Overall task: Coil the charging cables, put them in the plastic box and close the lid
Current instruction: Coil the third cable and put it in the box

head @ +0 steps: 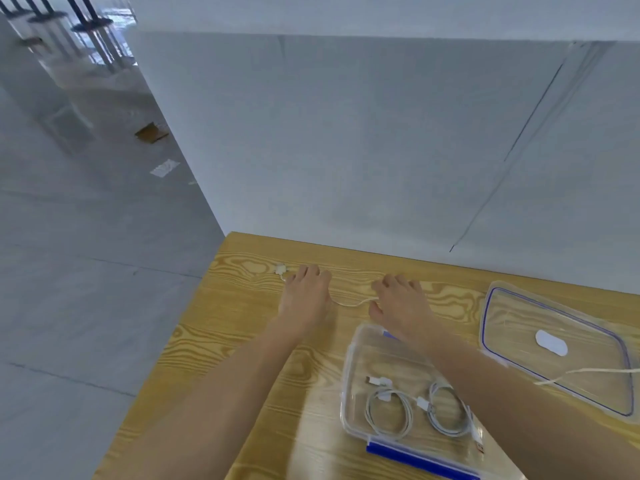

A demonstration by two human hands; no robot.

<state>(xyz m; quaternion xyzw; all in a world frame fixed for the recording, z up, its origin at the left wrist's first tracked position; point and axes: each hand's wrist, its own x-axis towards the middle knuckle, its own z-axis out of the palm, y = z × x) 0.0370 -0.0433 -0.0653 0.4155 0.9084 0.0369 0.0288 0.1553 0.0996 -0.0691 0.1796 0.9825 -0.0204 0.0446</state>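
A white charging cable (349,302) lies stretched across the far part of the wooden table (242,327). My left hand (304,296) grips it near its white plug end (280,270). My right hand (401,306) holds the same cable a little to the right; the cable sags between the two hands. Closer to me stands the clear plastic box (349,375) with blue clips, open, with two coiled white cables (389,415) inside. Its clear lid (554,348) with a blue seal lies flat to the right. Another white cable (585,373) runs across the lid.
A white wall stands directly behind the table's far edge. The table's left edge drops to a grey floor, where a piece of cardboard (151,133) lies far off.
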